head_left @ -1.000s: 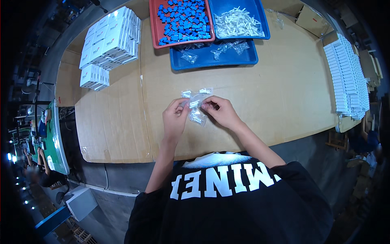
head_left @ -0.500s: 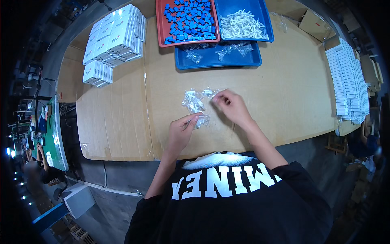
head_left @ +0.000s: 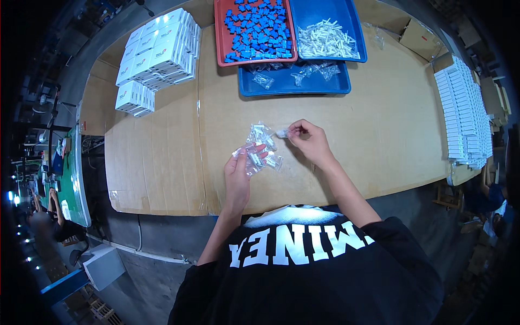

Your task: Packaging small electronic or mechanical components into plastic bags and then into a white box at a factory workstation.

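Observation:
My left hand point(head_left: 238, 176) is closed on a small clear plastic bag point(head_left: 251, 167), pinned between thumb and fingers, with pale pieces inside. Its fingertips show through and beside the film. Just beyond lies a little heap of similar clear bags point(head_left: 260, 130) on the cardboard-covered table. To the right, my right hand point(head_left: 311, 143) pinches another small bag point(head_left: 281, 133) by its right end, close to the heap. What exactly the bags contain is too small to make out.
Ahead stand a red tray point(head_left: 219, 46) of blue plastic parts, a blue tray point(head_left: 357, 32) of white sticks and a lower blue tray point(head_left: 271, 92) with several clear bags. White boxes are stacked at left point(head_left: 157, 54) and right point(head_left: 457, 111). Another person's hands point(head_left: 53, 196) show far left.
My left hand has turned and lifted its bag over the heap's near side. The right hand's fingers have closed on a bag and drawn it slightly apart. The whole view has shifted a little.

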A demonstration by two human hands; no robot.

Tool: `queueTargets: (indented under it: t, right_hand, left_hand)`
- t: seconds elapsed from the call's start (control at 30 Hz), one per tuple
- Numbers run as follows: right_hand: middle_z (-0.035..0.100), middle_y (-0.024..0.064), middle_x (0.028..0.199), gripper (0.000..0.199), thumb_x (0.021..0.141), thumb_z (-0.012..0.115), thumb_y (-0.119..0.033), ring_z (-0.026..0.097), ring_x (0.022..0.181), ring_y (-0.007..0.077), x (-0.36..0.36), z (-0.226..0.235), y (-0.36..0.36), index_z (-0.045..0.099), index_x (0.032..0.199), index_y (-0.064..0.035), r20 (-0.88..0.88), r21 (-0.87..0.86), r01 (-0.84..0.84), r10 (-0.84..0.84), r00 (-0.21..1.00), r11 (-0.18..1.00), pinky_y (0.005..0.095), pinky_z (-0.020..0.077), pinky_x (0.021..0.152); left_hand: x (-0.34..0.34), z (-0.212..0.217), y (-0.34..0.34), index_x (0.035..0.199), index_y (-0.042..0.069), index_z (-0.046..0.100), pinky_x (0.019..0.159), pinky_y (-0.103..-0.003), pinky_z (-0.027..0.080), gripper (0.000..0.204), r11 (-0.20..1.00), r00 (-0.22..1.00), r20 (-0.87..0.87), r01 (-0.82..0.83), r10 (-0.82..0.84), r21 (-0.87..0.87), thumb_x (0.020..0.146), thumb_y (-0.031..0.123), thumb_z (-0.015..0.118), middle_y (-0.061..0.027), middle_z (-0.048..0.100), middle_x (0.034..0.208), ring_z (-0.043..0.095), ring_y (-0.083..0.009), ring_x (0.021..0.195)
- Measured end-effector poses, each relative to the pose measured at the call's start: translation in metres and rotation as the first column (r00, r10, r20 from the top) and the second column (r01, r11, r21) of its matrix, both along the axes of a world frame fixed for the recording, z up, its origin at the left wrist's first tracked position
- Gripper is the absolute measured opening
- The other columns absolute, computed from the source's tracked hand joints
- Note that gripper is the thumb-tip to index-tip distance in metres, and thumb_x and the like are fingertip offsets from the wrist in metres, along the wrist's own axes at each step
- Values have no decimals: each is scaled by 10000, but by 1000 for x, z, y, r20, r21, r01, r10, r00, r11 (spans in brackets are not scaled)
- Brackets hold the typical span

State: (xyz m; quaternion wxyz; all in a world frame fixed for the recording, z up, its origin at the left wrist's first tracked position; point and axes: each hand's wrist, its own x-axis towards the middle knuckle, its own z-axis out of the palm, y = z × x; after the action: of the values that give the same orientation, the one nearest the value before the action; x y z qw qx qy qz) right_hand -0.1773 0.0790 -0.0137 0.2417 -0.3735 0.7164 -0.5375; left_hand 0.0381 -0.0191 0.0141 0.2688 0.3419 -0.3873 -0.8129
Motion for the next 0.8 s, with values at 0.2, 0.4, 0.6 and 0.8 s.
queueTargets:
  t: [0.2,0.4,0.6,0.8]
  right_hand:
    - [748,96,1062,105,970,689,-69,692,917,176,-18,17,21,727,1054,-19,689,-192,42,105,718,980,327,530,901]
    - [714,211,1255,206,1025,626,-112,724,1096,262,-25,16,29,684,1185,4,828,-219,104,129,545,970,379,548,998]
    - [725,184,1262,284,1051,590,-126,717,1146,246,-19,14,31,681,1275,23,827,-64,122,-15,562,990,359,536,1019]
    - [731,173,1250,279,1040,613,-127,698,1181,247,-23,10,35,700,1249,37,811,-106,25,72,581,994,363,546,1041]
  left_hand:
    - [-3,5,3,1383,-84,499,1022,-428,578,408,996,1000,-5,21,-22,-90,1148,225,374,-252,659,1312,697,-317,1161]
    - [-9,2,4,1371,-99,502,1026,-445,577,406,997,998,-29,-56,55,-44,1146,217,380,-252,646,1337,695,-321,1164]
    - [-10,3,2,1371,-113,550,1065,-392,539,422,991,999,-11,-53,53,-123,1143,210,404,-226,661,1330,684,-280,1179]
    - [-11,1,4,1298,-84,674,988,-293,508,368,965,995,56,-61,78,-256,1107,204,546,-135,735,1188,669,-154,1077]
